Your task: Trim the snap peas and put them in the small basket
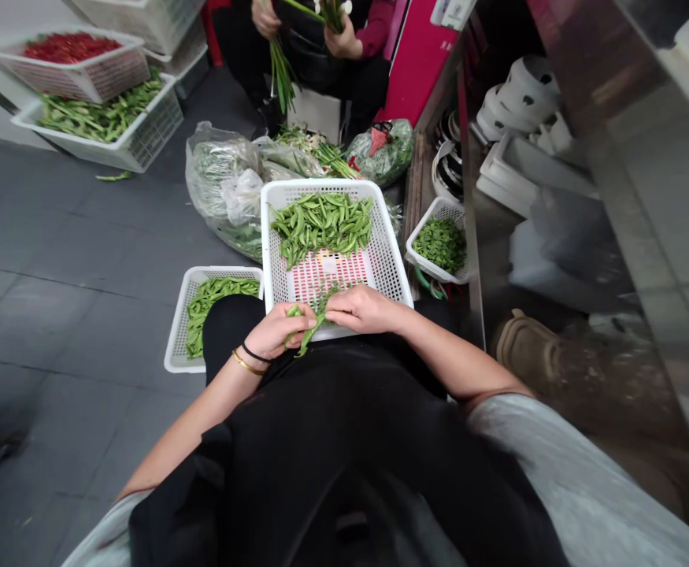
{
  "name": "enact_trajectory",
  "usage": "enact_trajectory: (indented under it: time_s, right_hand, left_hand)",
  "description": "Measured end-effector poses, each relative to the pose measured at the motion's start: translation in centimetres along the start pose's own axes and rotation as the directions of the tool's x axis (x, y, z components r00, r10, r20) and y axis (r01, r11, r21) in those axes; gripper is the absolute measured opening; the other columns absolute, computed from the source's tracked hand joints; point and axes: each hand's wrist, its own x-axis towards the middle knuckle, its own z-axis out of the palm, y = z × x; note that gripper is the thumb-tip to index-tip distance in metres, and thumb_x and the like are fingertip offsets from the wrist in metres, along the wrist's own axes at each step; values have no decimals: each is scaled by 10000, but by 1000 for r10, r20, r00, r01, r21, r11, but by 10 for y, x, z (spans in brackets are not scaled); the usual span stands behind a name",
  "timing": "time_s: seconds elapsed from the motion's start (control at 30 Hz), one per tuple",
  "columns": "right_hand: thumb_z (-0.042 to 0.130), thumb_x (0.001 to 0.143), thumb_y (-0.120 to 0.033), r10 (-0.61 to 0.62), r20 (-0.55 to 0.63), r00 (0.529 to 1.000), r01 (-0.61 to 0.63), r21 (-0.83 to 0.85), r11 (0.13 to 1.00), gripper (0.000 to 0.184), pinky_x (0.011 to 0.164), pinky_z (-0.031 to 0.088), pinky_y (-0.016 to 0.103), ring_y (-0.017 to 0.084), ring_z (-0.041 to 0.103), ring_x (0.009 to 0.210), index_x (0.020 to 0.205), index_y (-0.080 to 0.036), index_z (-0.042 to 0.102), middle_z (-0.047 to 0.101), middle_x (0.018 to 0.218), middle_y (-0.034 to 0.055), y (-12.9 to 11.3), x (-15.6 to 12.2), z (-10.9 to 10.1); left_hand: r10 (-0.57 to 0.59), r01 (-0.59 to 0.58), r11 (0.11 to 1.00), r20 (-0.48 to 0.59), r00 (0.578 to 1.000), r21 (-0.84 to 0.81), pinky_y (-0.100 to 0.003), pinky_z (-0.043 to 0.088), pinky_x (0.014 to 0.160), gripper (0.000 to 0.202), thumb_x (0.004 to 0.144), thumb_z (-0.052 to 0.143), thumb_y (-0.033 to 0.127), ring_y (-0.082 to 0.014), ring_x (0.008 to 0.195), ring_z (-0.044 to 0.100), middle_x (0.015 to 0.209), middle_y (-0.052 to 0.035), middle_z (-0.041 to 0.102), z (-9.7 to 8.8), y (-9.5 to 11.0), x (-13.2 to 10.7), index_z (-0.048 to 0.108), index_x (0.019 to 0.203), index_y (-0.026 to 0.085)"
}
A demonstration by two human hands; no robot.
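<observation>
Tiled floor, upper left: white plastic crate of red chillies beside a white crate of long green beans. Top centre: seated co-worker holding green stalks, with plastic bags of greens on the floor. Right: small white basket of chopped greens against a stainless steel shelf unit carrying white containers.

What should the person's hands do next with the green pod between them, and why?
Probably drop the green pod onto the pile of pods in the white plastic basket: the left hand and right hand are at it right above that basket, which rests on the person's lap.
</observation>
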Motion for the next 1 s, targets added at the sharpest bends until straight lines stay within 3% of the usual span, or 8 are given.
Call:
enact_trajectory:
  time_s: [0.23, 0.4, 0.57, 0.63, 0.73, 0.83, 0.9, 1.0]
  right_hand:
    - [404, 882, -251, 142, -309, 940, -246, -329, 912, 317, 555, 295, 234, 106, 464, 569, 619, -155, 552, 567, 608, 24, -6, 2, 24]
    - [406, 886, -246, 297, -382, 875, -400, -225, 889, 334, 575, 327, 223, 95, 456, 543, 593, -160, 542, 539, 572, 5, 12, -26, -10]
    - [533, 855, -397, 381, -267, 885, -419, -101, 903, 374, 634, 380, 227, 120, 554, 701, 1136, -151, 542, 633, 984, 69, 15, -23, -14]
    - [479, 899, -372, 305, -120, 945, -321, -146, 936, 310, 652, 375, 231, 129, 558, 745, 1109, -156, 553, 632, 1012, 77, 10, -10, -1]
    - [407, 940, -298, 214, 90, 973, -184, -261, 948, 256, 626, 337, 238, 131, 535, 688, 867, -151, 603, 643, 821, 51, 7, 4, 14]
    - [402, 943, -327, 112, 135, 984, -69, -291, 954, 294, 591, 309, 240, 122, 505, 626, 807, -151, 594, 624, 753, 38, 9, 8, 15]
    - [389, 947, -333, 62, 71, 996, -39, -279, 960, 309, 599, 316, 236, 123, 512, 642, 803, -149, 592, 620, 749, 39, 11, 8, 15]
    - [346, 962, -304, 114, -146, 983, -146, -227, 963, 321, 658, 345, 229, 126, 546, 720, 839, -142, 594, 631, 790, 53, 11, 11, 20]
  left_hand:
    - [47, -66, 988, -136, 990, -142, -145, 198, 313, 273, 585, 764, 212, -34, 305, 326, 420, 58, 473, 7, -3, 8, 509, 660, 148]
    - [315, -342, 940, -423, 849, 14, -162, 231, 314, 252, 637, 732, 237, -45, 325, 379, 573, -20, 643, -6, 2, 9, 508, 712, 149]
    - [467, -356, 875, -380, 798, 329, -182, 266, 336, 182, 706, 689, 272, -53, 347, 395, 589, -12, 639, -8, 2, 7, 582, 774, 141]
    - [547, -328, 778, -319, 774, 536, -197, 326, 379, 163, 732, 667, 287, -70, 393, 437, 606, -8, 628, -6, 5, 4, 616, 796, 146]
    - [701, -289, 425, -110, 704, 858, -254, 470, 608, 182, 746, 655, 284, -144, 677, 596, 815, -59, 659, -6, 15, -6, 674, 879, 161]
    - [618, -300, 155, 144, 773, 941, -301, 468, 761, 170, 758, 647, 296, -192, 849, 605, 879, -70, 664, -5, 23, -13, 695, 875, 183]
    - [516, -326, 215, 176, 838, 921, -282, 466, 696, 143, 757, 651, 316, -175, 743, 602, 746, -45, 662, -2, 21, -11, 686, 790, 181]
    - [480, -315, 606, -20, 877, 731, -224, 417, 510, 192, 763, 648, 354, -119, 529, 546, 621, -19, 639, 7, 9, 2, 624, 748, 164]
